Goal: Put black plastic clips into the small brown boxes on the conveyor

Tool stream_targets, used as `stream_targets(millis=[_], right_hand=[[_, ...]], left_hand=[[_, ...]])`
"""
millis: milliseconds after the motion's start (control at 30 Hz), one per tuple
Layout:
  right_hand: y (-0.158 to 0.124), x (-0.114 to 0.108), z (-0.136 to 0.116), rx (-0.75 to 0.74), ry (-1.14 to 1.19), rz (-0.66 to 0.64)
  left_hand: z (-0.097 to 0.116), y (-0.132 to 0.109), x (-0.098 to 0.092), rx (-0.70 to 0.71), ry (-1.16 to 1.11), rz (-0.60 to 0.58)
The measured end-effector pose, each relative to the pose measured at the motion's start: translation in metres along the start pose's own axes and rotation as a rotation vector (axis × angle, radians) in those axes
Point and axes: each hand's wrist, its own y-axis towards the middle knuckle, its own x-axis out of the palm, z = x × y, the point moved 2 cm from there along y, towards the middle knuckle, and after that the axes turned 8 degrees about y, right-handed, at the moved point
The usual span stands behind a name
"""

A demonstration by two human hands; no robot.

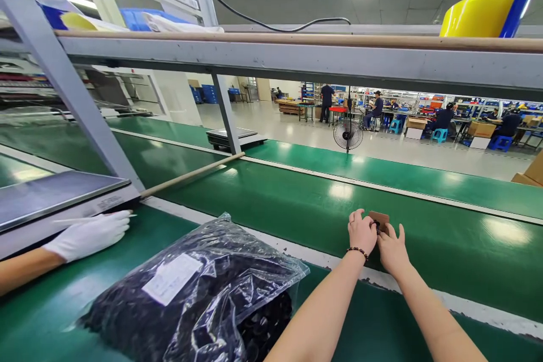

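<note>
Over the green belt, my left hand (362, 233) and my right hand (393, 248) meet with fingers bent inward. A small black part (376, 226) is pinched between their fingertips; its exact shape is too small to make out. Just behind it shows a small brown cardboard piece (380, 217), partly covered by the fingers. To the left of my forearms lies a large clear plastic bag (220, 280) full of black parts, with a white label (172, 279) on it. Its near right end gapes, showing loose black pieces (267, 325).
At the left, another person's white-gloved hand (91, 236) holds a thin white stick beside a flat scale (59, 195). A wooden rod (193, 175) crosses the green belt (292, 195). Overhead runs a shelf beam (297, 62) bearing a yellow container (477, 14). A fan (348, 134) stands beyond.
</note>
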Motion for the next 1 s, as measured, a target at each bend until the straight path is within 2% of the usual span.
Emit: stream_targets(millis=[100,200,300,367,433,567,633,700,800,900,1000], right_hand=[[0.007,0.006,-0.01,-0.013,0.023,-0.008],[0.009,0.005,-0.016,-0.05,0.037,-0.03],[-0.002,-0.011,-0.016,-0.055,0.065,0.044],[-0.02,-0.029,-0.013,-0.012,0.097,0.105],[-0.047,-0.048,-0.005,0.064,0.133,0.135],[-0.125,-0.081,0.016,0.212,0.21,0.127],[-0.169,-0.091,0.024,0.265,0.259,0.121],[-0.208,-0.094,0.026,0.329,0.31,0.127],[-0.249,-0.09,0.018,0.419,0.393,0.121],[-0.269,-0.079,0.007,0.442,0.445,0.057],[-0.276,-0.07,0.011,0.455,0.404,0.067]], left_hand=[[-0.012,0.006,0.002,0.022,0.062,-0.036],[-0.023,0.001,-0.01,0.03,0.082,-0.049],[-0.021,-0.012,-0.03,0.033,0.071,-0.031],[-0.013,-0.029,-0.045,0.063,0.041,-0.039],[0.0,-0.055,-0.057,0.146,-0.009,-0.157],[0.024,-0.133,-0.066,0.466,-0.004,-0.731],[0.031,-0.173,-0.068,0.598,0.079,-0.9],[0.036,-0.203,-0.067,0.67,0.19,-0.963],[0.046,-0.226,-0.064,0.713,0.317,-0.943],[0.056,-0.232,-0.058,0.744,0.323,-0.952],[0.059,-0.24,-0.046,0.788,0.17,-1.085]])
